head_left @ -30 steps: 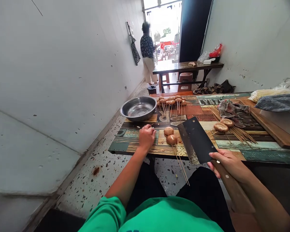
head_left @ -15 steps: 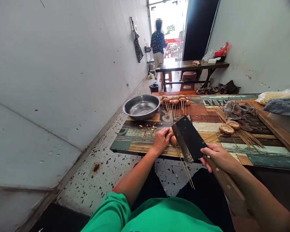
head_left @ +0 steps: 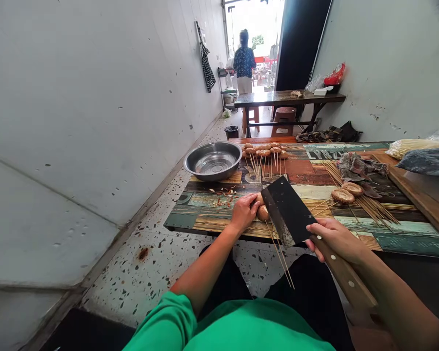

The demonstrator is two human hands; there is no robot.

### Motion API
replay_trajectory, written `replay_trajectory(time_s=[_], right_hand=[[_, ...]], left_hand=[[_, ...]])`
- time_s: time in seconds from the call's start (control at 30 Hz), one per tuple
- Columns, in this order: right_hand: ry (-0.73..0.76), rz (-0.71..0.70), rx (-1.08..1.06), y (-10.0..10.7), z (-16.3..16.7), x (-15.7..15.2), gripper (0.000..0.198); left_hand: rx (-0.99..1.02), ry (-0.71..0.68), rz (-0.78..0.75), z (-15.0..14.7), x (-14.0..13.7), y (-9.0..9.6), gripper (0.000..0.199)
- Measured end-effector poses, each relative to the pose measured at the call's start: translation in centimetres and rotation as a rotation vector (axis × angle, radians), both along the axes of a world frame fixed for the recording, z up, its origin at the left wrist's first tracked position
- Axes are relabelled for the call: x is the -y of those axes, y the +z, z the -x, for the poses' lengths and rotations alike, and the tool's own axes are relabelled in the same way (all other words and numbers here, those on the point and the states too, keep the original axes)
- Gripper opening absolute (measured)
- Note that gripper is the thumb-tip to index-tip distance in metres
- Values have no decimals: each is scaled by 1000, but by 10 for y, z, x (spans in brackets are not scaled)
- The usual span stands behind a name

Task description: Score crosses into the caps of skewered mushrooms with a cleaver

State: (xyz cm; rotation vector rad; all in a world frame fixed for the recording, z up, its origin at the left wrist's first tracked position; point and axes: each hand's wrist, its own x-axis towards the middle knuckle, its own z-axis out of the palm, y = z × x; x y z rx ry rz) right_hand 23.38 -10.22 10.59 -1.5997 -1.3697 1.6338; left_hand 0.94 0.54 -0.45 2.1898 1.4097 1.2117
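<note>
My left hand [head_left: 244, 211] is closed on skewered mushrooms [head_left: 263, 213] at the table's front edge. Two thin bamboo skewers [head_left: 282, 261] stick out from them over the edge, toward my lap. My right hand [head_left: 332, 239] grips a cleaver by its wooden handle [head_left: 346, 275]. The broad dark blade [head_left: 289, 209] is tilted just right of the mushrooms and hides part of them; whether it touches them I cannot tell. Two more mushrooms [head_left: 343, 195] lie gills up to the right, on a spread of loose bamboo skewers [head_left: 376, 207].
A steel basin [head_left: 214, 173] stands at the table's left end, with mushroom scraps [head_left: 225, 197] in front. Several skewered mushrooms [head_left: 265, 152] lie behind. Rightward are a grey rag [head_left: 358, 168], a wooden board [head_left: 420, 195] and a bagged pale bundle [head_left: 411, 147]. A person [head_left: 244, 61] stands near the doorway.
The person near the doorway has shifted slightly right. My view has moved a little. Both hands keep their holds, and the cleaver has barely moved.
</note>
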Motion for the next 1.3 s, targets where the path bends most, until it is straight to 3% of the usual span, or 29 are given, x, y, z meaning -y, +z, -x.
replay_trajectory(time_s=[0.37,0.67,0.73,0.87,0.93,1.07,1.3], right_hand=[[2,46,24,4,-3,-10,26],[35,-28,62,13,-1,-14,25],[76,-121,213,18,2,-7,24],[270,-486,959,28,22,13,24],[337,-545,1177,30,35,21,24],[452,-543,1330,31,54,30,23],[496,-532,1329,37,70,35,21]], left_hand=[[29,-3,20,0,0,-1,22],[13,-2,21,-1,2,1,22],[-3,0,21,-1,3,2,23],[-35,7,33,-1,5,4,22],[-41,-3,35,0,5,5,20],[-57,-55,23,0,6,8,16],[-105,-25,24,0,8,11,13]])
